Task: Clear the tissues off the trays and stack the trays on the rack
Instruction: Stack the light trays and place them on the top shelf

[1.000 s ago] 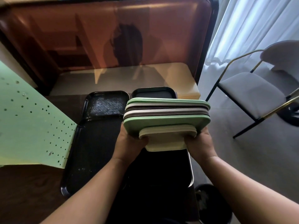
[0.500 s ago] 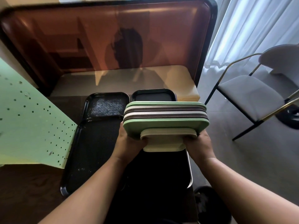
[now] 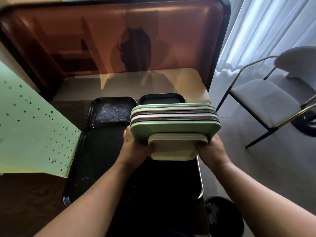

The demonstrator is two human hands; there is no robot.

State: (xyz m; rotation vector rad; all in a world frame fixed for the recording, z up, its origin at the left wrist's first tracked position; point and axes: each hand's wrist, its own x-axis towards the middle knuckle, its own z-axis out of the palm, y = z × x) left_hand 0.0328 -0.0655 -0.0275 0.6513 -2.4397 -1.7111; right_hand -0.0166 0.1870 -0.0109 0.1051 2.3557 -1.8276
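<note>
With the left hand (image 3: 136, 147) and right hand (image 3: 211, 149) each gripping an end of the tray stack (image 3: 174, 124) held up above the black trays (image 3: 102, 151) on the rack, it should go down level so none slide.

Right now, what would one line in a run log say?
both hands: left, right grip tray stack | stack: lifted over black trays | tissues: none on stack | bin: lower right
</note>
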